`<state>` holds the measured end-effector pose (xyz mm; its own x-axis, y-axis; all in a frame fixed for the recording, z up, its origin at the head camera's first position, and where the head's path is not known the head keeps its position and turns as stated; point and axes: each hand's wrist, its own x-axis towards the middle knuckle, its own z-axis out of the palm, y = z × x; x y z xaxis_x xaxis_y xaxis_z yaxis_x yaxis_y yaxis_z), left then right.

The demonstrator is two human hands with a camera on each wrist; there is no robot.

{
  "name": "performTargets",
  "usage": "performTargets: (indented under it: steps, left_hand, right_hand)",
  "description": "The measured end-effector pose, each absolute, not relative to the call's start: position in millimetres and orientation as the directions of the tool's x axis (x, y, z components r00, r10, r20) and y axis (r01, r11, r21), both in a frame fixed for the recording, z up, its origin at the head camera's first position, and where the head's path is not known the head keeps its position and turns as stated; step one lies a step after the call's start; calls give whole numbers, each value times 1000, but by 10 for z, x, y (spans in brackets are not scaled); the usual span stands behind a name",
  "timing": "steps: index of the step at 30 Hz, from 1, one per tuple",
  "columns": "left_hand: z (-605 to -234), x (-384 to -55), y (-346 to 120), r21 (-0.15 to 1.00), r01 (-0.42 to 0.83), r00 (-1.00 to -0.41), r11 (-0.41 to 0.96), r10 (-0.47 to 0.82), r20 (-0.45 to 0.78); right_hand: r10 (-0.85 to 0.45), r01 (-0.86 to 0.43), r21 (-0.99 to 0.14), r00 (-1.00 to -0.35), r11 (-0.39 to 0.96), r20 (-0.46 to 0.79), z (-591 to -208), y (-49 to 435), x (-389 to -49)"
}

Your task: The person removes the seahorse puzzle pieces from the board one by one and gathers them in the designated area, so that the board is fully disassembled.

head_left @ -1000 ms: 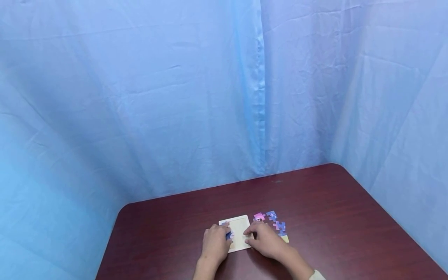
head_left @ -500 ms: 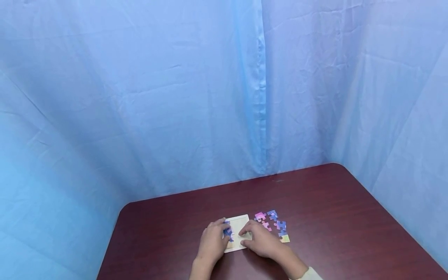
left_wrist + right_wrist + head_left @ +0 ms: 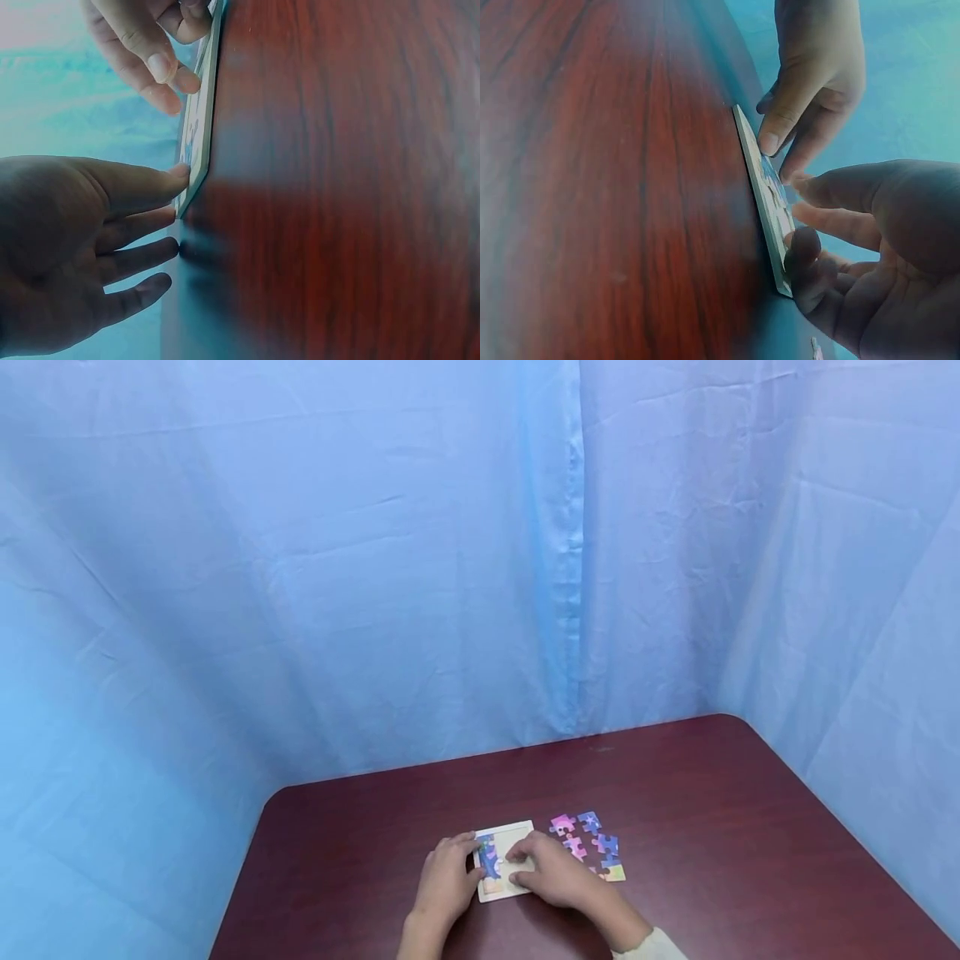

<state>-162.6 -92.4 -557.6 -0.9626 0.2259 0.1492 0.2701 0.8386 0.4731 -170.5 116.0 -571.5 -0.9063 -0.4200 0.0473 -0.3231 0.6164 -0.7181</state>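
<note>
A pale jigsaw tray [image 3: 512, 840] lies on the table, with a strip of blue, pink and sand-coloured puzzle pieces [image 3: 489, 862] along its left side. My left hand [image 3: 446, 878] rests against the tray's left edge. In the left wrist view its thumb touches the frame and its other fingers [image 3: 142, 259] stretch out straight. Over the bare right part of the tray is my right hand [image 3: 558, 875], thumb and forefinger spaced apart just above the board. No piece shows between them. The right wrist view has this hand [image 3: 885, 247] loosely bent beside the tray's edge.
Several loose puzzle pieces lie right of the tray, among them a pink one [image 3: 562, 825], a blue one with a star [image 3: 589, 821] and a yellow-and-blue one [image 3: 613, 871]. Blue curtains [image 3: 420, 568] hang behind the dark red table [image 3: 360, 827].
My left hand has drawn back leftward off the joined pieces, which now show more fully. The right hand has shifted slightly left over the tray. The head view has turned a little.
</note>
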Motion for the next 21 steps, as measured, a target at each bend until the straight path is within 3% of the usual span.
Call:
performTargets:
  steps: [5, 12, 16, 21]
  left_hand:
    - [-5573, -1607, -990, 440, 264, -963, 858, 214, 162]
    - [-5579, -1589, -1033, 432, 251, -966, 866, 197, 165]
    - [-5593, -1586, -1049, 429, 261, -964, 865, 206, 170]
    - [-5597, -1580, -1071, 431, 260, -964, 864, 208, 166]
  right_hand:
    - [-401, -194, -831, -915, 521, -38, -5718, 1051, -1742]
    - [-461, 1, -947, -874, 321, -157, -5781, 923, -1789]
    - [-514, 150, -978, -833, 148, -205, -5825, 859, -1814]
    - [-565, 347, -937, -779, -31, -270, -5847, 816, -1843]
